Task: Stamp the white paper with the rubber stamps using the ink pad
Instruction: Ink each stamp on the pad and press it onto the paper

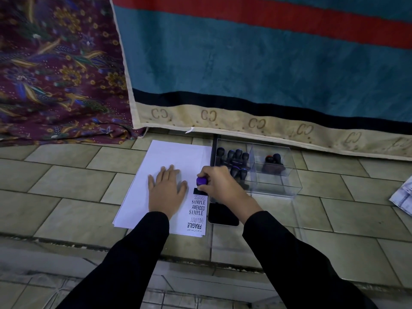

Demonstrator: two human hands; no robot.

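A stack of white paper (169, 157) lies on the tiled surface, with several black stamped words such as SAMPLE, AMENDED and FRAGILE down its right edge. My left hand (166, 188) rests flat on the sheet, fingers spread. My right hand (219, 182) grips a rubber stamp with a purple knob (201, 181), whose black base presses on the paper just above the printed words. A black ink pad (223, 215) sits right of the paper, partly hidden under my right wrist.
A clear plastic box (276, 192) with several dark-handled stamps (236, 156) stands right of the paper; one stamp (274, 163) is in its right compartment. A teal and red blanket (245, 63) and patterned purple cloth (55, 74) hang behind. Folded cloth (403, 195) lies far right.
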